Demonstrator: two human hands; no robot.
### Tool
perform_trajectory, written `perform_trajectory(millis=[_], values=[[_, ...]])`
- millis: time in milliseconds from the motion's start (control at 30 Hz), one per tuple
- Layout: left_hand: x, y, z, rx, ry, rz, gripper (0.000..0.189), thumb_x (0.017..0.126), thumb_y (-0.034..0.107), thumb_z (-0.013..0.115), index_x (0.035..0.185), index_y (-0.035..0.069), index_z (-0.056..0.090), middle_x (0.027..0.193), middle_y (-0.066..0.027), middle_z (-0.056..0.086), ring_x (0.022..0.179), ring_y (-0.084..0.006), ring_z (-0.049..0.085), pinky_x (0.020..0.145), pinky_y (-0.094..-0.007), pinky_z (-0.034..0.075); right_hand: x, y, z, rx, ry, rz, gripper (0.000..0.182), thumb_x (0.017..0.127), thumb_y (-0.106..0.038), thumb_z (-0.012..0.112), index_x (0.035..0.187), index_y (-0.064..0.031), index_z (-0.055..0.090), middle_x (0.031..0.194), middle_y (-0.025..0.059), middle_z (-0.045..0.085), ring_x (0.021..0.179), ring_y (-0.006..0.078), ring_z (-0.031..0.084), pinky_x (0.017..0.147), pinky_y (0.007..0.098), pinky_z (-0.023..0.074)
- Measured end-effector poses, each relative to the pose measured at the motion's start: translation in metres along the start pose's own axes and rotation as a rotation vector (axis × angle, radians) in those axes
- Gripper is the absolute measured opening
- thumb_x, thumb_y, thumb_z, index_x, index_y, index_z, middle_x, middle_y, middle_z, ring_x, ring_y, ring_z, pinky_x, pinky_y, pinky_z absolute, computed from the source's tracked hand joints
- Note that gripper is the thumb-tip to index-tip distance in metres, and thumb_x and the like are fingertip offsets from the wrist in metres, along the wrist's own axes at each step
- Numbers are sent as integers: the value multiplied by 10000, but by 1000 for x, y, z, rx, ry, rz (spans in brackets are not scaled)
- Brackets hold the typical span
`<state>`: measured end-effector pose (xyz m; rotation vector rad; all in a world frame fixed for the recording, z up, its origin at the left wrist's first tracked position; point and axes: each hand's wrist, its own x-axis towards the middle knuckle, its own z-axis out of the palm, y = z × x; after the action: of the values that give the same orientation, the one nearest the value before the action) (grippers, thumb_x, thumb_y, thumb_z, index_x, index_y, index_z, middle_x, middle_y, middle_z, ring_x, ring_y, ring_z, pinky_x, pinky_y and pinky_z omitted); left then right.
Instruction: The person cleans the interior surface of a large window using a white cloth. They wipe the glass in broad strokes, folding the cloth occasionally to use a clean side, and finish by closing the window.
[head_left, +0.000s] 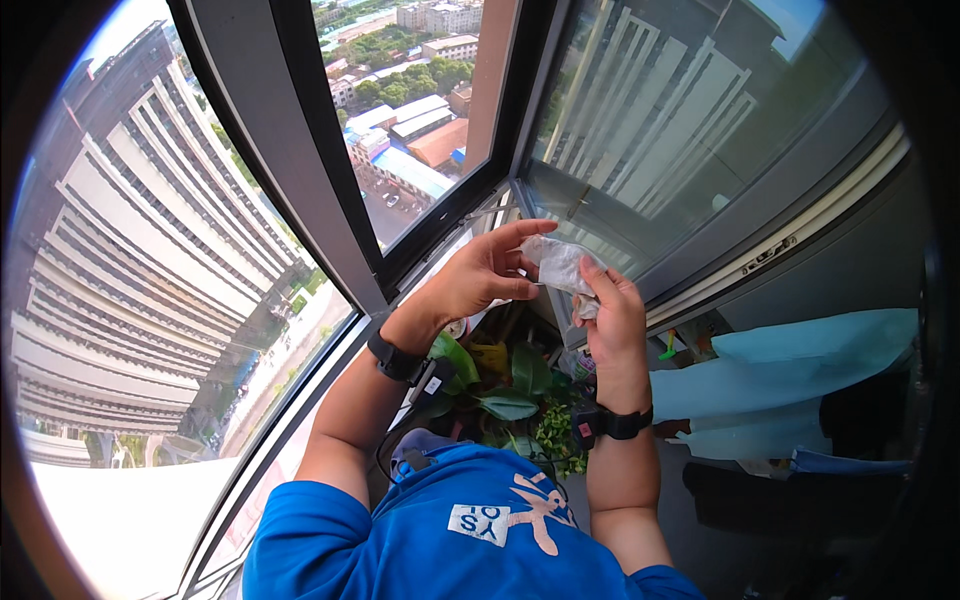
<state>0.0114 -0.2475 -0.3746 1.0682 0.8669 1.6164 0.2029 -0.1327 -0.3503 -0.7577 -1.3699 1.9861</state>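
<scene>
A crumpled white cloth or wipe (564, 264) is pinched in my right hand (616, 307), thumb on top, with a bunched end showing below the thumb. On its other side is my left hand (480, 270), index finger stretched out and thumb apart from it. The curled middle fingers come close to the cloth's left end; whether they touch it is unclear. Both hands are raised before an inward-swung window sash (637, 150) with a grey frame. Under the hands, the sash's lower corner (574, 334) shows.
Green potted plants (517, 390) stand below my hands. At left are a fixed pane and a grey window post (247, 112). The open window gap (405, 112) looks down from high up on roofs and trees. Light-blue fabric (787, 375) spreads at right. Each wrist wears a black strapped device (611, 425).
</scene>
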Motion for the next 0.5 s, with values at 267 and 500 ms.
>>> perform_trajectory(millis=[267, 500], values=[[-19, -13, -12, 531, 134, 261, 243, 940, 29, 766, 1182, 12, 749, 1318, -79, 656, 1165, -161, 643, 947, -299, 553, 14, 8, 15, 0, -107, 199, 408, 1037, -414, 683, 902, -29, 690, 710, 33, 619, 541, 129, 554, 461, 273, 412], [-24, -6, -14, 306, 435, 6, 324, 1075, 280, 648, 1043, -23, 759, 841, 51, 669, 796, -39, 559, 741, -231, 460, 19, 20, 22, -237, -28, 38, 652, 1000, -665, 611, 844, -37, 692, 725, 5, 614, 559, 82, 525, 484, 256, 418]])
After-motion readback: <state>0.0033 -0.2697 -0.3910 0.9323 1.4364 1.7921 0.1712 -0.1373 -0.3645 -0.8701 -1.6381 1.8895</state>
